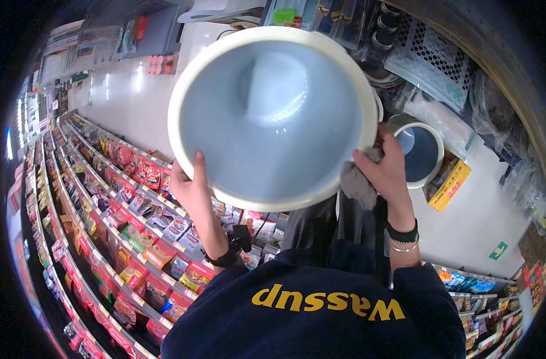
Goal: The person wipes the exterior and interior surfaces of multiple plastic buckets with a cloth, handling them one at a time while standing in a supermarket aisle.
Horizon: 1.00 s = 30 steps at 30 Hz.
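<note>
A large ceramic crock [273, 125] with a thick cream rim and a pale blue-grey glazed inside is held up before me, its mouth facing the camera. My left hand [194, 179] grips the lower left of the rim, thumb over the inner edge. At the lower right, my right hand [383, 164] clasps the rim and also holds a grey cloth [360, 186], which hangs below it. Both wrists wear dark bands. The crock's outer wall and base are mostly hidden.
Shelves of packaged food [138, 251] run along the left. A smaller crock [421, 152] stands on the floor at right, beside a yellow box [450, 186]. Plastic-wrapped goods [434, 58] fill a shelf at the upper right. More stocked shelves [483, 305] are at lower right.
</note>
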### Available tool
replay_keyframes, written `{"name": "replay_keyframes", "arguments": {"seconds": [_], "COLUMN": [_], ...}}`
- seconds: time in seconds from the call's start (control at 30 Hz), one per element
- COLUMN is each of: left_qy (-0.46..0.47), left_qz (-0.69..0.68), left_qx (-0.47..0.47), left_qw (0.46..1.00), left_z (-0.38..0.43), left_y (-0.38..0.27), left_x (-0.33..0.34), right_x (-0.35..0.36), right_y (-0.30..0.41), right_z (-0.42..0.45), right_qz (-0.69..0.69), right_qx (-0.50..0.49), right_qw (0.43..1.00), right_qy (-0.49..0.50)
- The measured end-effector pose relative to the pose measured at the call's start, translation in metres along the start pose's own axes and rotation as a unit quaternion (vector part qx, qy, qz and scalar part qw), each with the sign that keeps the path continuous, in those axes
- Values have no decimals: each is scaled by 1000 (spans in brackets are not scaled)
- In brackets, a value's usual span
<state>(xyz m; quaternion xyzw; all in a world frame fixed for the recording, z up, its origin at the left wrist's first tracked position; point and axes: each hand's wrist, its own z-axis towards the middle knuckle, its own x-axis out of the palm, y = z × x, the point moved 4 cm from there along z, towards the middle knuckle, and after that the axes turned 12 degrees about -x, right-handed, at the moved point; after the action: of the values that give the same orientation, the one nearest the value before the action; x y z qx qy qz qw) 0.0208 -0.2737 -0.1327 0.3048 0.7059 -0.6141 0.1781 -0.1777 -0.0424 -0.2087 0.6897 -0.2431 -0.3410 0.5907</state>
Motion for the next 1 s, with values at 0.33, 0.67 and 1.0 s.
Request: {"name": "replay_keyframes", "arguments": {"seconds": [0.33,0.67,1.0], "left_qy": [132,481,443], "left_qz": [55,-131,-143], "left_qx": [-22,-104,-121], "left_qw": [990,860,877], "left_z": [-49,-121,-187], "left_y": [-1,-9,-23], "left_x": [11,96,158], "right_x": [-67,-56,-40], "right_y": [66,67,40], "right_z": [-68,-100,-122], "right_qz": [106,-115,-193], "right_qx": [-19,-85,-58], "right_qw": [993,986,980], "right_qy": [-57,-80,6]}}
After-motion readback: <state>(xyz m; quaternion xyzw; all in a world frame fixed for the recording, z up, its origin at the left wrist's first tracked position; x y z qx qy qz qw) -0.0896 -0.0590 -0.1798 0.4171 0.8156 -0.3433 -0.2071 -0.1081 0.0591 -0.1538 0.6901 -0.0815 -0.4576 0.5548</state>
